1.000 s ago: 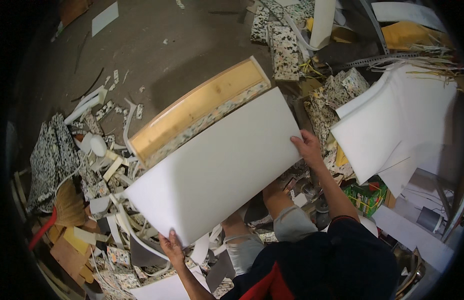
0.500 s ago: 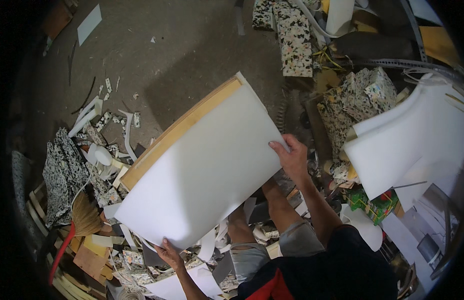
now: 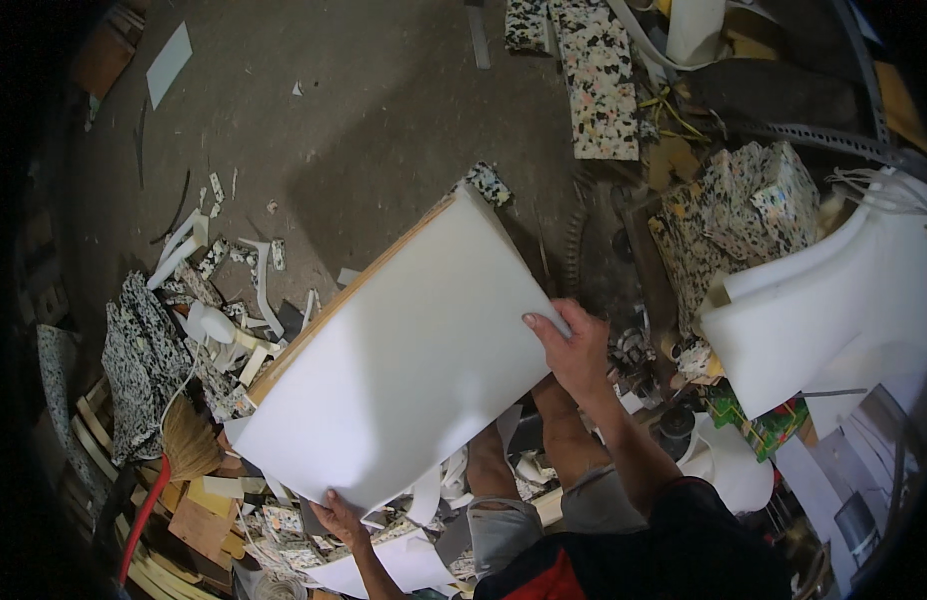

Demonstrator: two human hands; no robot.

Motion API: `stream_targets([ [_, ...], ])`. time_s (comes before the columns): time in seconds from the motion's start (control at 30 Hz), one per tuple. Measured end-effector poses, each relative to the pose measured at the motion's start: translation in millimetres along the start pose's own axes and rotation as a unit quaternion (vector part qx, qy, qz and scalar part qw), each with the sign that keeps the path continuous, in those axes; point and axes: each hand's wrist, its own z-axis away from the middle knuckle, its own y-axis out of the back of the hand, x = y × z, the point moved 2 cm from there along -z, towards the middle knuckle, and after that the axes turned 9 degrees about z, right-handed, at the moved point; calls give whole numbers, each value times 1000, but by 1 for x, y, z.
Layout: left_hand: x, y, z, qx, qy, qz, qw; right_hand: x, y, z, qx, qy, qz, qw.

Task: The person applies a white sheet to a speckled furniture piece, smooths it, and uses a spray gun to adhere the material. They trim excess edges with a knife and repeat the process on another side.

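Note:
Between my hands is a large panel with a smooth white padded-looking face point(image 3: 414, 350), tilted so its far right corner points away from me. A thin strip of tan wooden edge point(image 3: 354, 290) shows along its far side. My right hand point(image 3: 576, 350) grips the right edge, thumb on top of the white face and fingers underneath, hidden. At the near left corner, my left hand point(image 3: 342, 522) holds the edge, its thumb on top and most fingers below. Just beyond the far corner shows a speckled foam piece point(image 3: 490, 184).
Foam offcuts and scraps point(image 3: 214, 330) litter the floor at left, beside a straw broom point(image 3: 189, 440) with a red handle. To the right stand speckled foam blocks point(image 3: 754, 200) and a bent white sheet point(image 3: 824, 310). A long speckled foam slab point(image 3: 602, 80) lies farther off.
The panel has tipped, so its wooden edge looks narrower and its far corner sits lower in view. The speckled piece behind that corner now shows. Both hands keep their hold.

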Motion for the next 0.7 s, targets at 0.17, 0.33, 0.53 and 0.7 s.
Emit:
stream_targets([
  [0.17, 3, -3, 0, 20, 13, -2, 1000, -1, 0, -2, -7, 10, -27, 1000],
  [0.33, 5, -6, -2, 2, -2, 2, 1000, -2, -2, -3, 2, 3, -40, 999],
  [0.53, 16, -7, -6, 10, -13, -41, 999, -4, -6, -3, 15, 11, -34, 999],
  [0.7, 25, -10, -9, 26, -30, -46, 998, -4, -9, -2, 1, -5, -34, 999],
])
